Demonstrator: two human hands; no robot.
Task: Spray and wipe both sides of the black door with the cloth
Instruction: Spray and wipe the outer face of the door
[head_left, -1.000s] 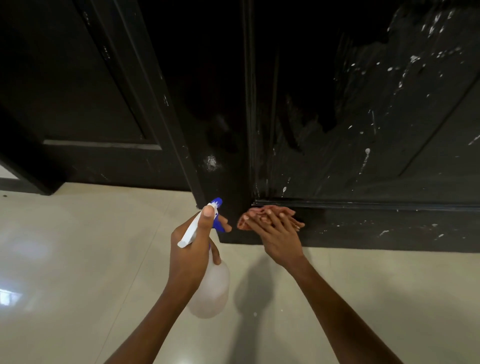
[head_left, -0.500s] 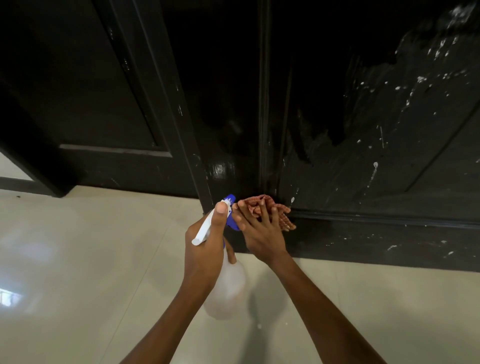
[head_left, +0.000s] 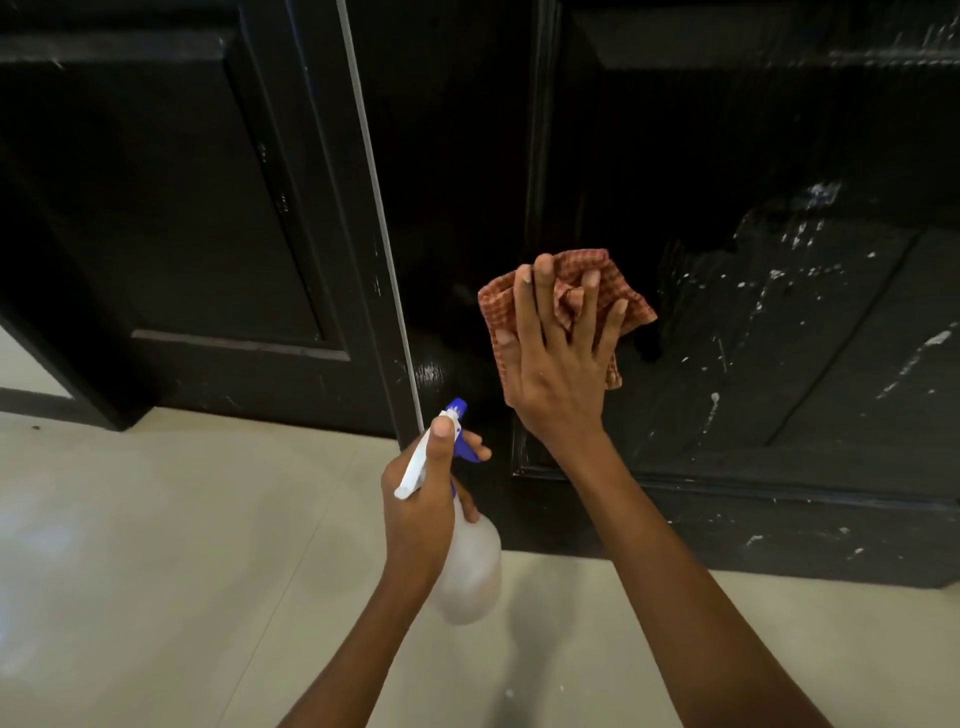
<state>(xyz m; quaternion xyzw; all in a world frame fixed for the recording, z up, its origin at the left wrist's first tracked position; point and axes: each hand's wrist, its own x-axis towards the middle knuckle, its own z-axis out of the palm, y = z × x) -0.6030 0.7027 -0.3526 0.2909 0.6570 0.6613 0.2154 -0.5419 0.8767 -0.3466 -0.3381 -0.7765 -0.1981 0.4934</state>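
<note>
Now the right hand (head_left: 558, 364) presses the cloth (head_left: 571, 296) flat against the black door (head_left: 727, 156); the left hand (head_left: 421, 514) grips the spray bottle (head_left: 470, 566).

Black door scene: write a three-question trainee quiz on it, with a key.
1. True or false: the right hand presses the checked cloth flat against the black door.
2. Which hand holds the spray bottle? A) left hand B) right hand C) neither
3. Fill in: the white specks and streaks on the door lie to the ___ of the cloth.

Key: 1 true; 2 A; 3 right.
</note>
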